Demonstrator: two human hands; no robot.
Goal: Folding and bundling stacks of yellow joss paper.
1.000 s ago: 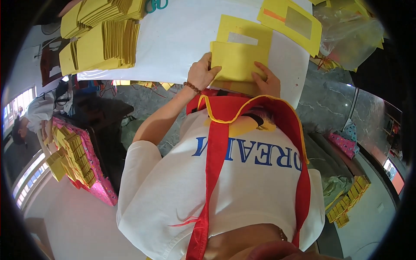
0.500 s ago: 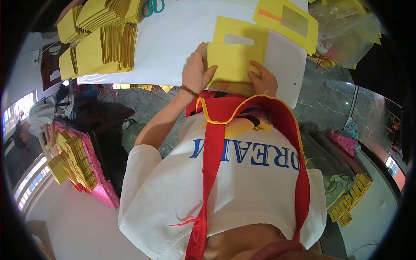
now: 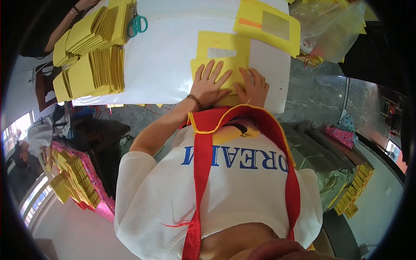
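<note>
A: Where's the yellow sheet point(image 3: 234, 65)?

B: On the white counter point(image 3: 160, 56), straight ahead of the person and close to the body. A folded panel covers its nearer part, and a pale window point(image 3: 222, 52) shows just beyond that panel's far edge.

A: Which way does it run?

B: Its long axis points away from the body, tilted only slightly. The near end is partly hidden behind the hands and apron point(image 3: 225, 116).

A: And the hands?

B: The left hand point(image 3: 210, 86) lies over the panel, fingers spread and pointing away from the body. It covers more of the sheet, so it's the nearer one to the middle. The right hand point(image 3: 253, 86) is at the right edge, fingers bent, thumb toward the left hand.

A: Pinching anything?

B: The left isn't. For the right, I can't tell if it grips the edge or only rests there.

A: What's around?

B: A second sheet point(image 3: 255, 31) beyond, to the right; yellow stacks point(image 3: 89, 71) and teal scissors point(image 3: 137, 24) well off to the left.
</note>
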